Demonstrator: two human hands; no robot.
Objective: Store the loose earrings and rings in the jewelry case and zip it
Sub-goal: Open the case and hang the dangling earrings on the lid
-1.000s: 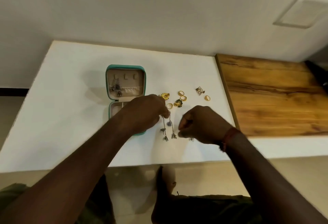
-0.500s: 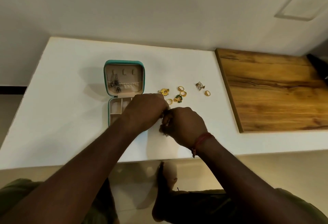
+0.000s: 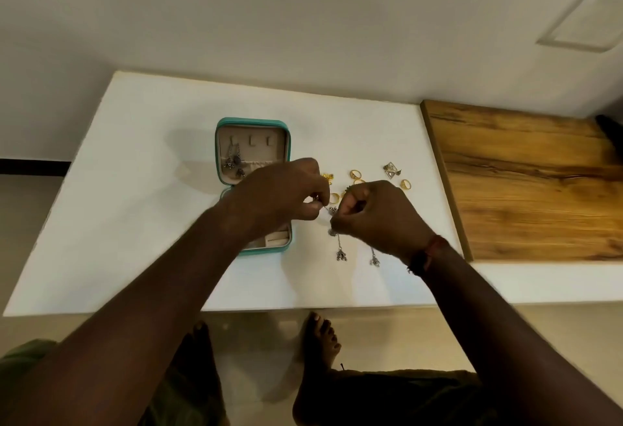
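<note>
Nearest the camera, both forearms reach forward over the front edge of the white bench (image 3: 141, 223), and the two hands meet just to the right of the jewelry case (image 3: 253, 129). The right hand (image 3: 381, 216), with a red thread at its wrist, is curled closed and pinches the top of a silver dangling earring (image 3: 340, 250), whose chains hang down below the fist to small bell-shaped ends; a second strand shows beside it under the wrist. The left hand (image 3: 283, 196) is also closed, its fingertips pinched together against the right hand's fingertips, apparently on a small piece at the earring's top, though what exactly it grips is too small to tell. The left hand covers much of the case's lower tray, so its contents cannot be judged. Farther back, the open lid already holds a few silver earrings (image 3: 232, 164) hung below its tabs, so the storing seems begun but far from finished. Beyond the hands, several gold rings (image 3: 355, 174), a gold flower piece (image 3: 327, 176) and a silver ornament (image 3: 391, 169) lie loose on the bench, apart from the case. All of these remain to be stored, and the case is unzipped.
</note>
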